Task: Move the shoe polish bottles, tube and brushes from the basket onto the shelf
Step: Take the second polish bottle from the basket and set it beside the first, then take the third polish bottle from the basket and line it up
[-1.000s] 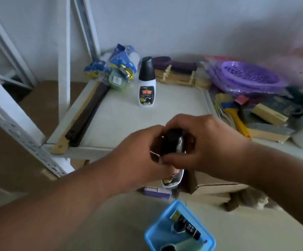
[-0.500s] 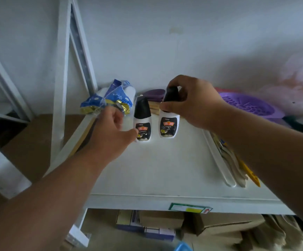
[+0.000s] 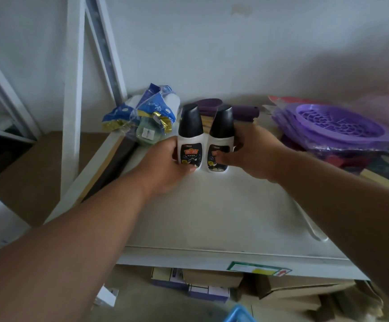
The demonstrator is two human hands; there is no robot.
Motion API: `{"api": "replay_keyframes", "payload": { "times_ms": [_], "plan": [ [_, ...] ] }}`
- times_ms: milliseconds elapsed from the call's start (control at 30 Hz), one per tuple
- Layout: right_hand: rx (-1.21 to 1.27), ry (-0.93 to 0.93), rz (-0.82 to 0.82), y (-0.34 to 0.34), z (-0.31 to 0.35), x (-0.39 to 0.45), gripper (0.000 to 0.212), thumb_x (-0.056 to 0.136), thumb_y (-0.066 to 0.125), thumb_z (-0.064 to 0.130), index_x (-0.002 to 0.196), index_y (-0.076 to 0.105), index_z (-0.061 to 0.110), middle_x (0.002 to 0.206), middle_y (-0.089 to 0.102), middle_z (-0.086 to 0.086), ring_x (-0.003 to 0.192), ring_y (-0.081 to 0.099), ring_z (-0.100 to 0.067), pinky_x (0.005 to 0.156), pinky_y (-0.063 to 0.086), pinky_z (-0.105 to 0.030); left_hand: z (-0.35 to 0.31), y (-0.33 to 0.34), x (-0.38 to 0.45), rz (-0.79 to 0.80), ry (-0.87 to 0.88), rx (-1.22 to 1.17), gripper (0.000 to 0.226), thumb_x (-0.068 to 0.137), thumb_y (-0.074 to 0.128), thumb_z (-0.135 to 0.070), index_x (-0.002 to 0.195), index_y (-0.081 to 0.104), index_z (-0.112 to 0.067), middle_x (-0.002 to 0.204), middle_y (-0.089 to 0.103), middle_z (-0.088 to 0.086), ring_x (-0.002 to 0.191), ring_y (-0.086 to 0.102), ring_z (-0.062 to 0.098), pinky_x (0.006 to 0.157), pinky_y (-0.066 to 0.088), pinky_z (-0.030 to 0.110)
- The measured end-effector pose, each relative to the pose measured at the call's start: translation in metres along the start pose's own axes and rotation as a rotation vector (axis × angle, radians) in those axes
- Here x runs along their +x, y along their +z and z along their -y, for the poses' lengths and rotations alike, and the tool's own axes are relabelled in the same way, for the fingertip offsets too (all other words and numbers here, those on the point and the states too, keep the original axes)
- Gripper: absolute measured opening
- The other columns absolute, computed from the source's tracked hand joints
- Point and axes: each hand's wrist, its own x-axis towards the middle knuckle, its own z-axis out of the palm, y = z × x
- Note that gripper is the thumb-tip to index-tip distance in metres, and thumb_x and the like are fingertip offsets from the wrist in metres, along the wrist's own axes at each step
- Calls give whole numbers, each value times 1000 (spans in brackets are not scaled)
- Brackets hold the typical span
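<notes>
Two white shoe polish bottles with black caps stand upright side by side at the back of the white shelf [image 3: 212,212]. My left hand [image 3: 165,163] wraps the lower part of the left bottle [image 3: 190,135]. My right hand [image 3: 251,154] wraps the lower part of the right bottle [image 3: 220,133]. The bottles touch each other. Only a blue corner of the basket [image 3: 240,314] shows at the bottom edge; its contents are out of view.
Behind the bottles lie purple brushes [image 3: 235,110] on wooden pieces. A blue and gold plastic packet [image 3: 147,117] sits at the back left, purple plastic baskets [image 3: 337,126] at the right. A dark wooden stick [image 3: 109,168] lies along the shelf's left edge. Cardboard boxes [image 3: 212,282] sit below.
One second ago both hands held one bottle low over the basket. My right hand set it beside the standing bottle, slid from cap to body, and my left hand took hold of the left bottle.
</notes>
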Motion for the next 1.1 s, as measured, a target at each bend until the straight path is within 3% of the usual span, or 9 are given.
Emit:
{"api": "replay_keyframes", "payload": {
  "times_ms": [167,333,433,567,667,800,867,1000,1100],
  "plan": [
    [29,27,11,2,-5,0,33,78,88,18,100,71,36,95,79,6,90,76,-22,88,61,-49,-2,-1,0,5,-9,4,44,90,83,-10,130,68,-20,105,73,-8,85,60,-11,59,42,-5],
    [30,44,26,1,1,-5,47,75,91,19,115,70,31,99,76,8,88,74,-19,89,61,-49,1,-4,-1,29,-25,-57,57,85,89,-11,136,64,-23,120,77,-4,106,70,5,87,55,23],
    [-22,72,-3,-5,9,-17,68,68,95,35,126,59,33,109,68,10,91,70,-16,82,62,-43,-1,-11,-10,0,-52,-40,72,80,94,-23,144,60,-25,134,70,-6,124,64,16,105,51,39],
    [-88,138,-13,-16,23,-52,96,66,93,52,145,42,30,123,60,6,102,66,-18,82,61,-42,-11,-22,-50,-108,-54,-81,82,81,93,-31,152,53,-26,143,57,-9,127,54,12,94,49,28],
    [-116,37,2,-17,38,-99,72,77,86,49,136,50,30,117,61,10,95,67,-11,80,62,-35,-24,-23,-90,-117,31,-60,61,85,90,-28,139,62,-29,131,65,-11,115,61,10,82,51,18],
    [-157,-182,111,-7,50,-172,29,91,75,35,117,64,32,99,63,15,82,65,-1,70,57,-18,-41,-5,-149,-37,122,-91,37,88,87,-24,119,68,-33,108,72,-9,92,71,12,76,63,29],
    [-166,-227,191,4,41,-202,18,92,74,27,108,67,28,92,65,14,79,65,-3,68,55,-19,-42,16,-182,60,162,-129,32,89,82,-19,114,68,-34,100,72,-8,81,70,12,67,62,31],
    [-129,-243,333,43,-17,-243,13,87,74,14,99,72,17,85,67,10,70,62,-8,65,53,-24,-7,77,-233,198,97,-131,29,87,72,-11,110,69,-29,87,72,-5,68,63,7,62,52,23],
    [-245,-200,526,79,-76,-256,31,91,74,23,121,70,21,107,63,12,83,55,-3,75,44,-17,37,125,-245,310,-26,-64,33,89,76,-17,119,70,-30,96,73,-8,81,67,10,73,52,22]
  ]
}}
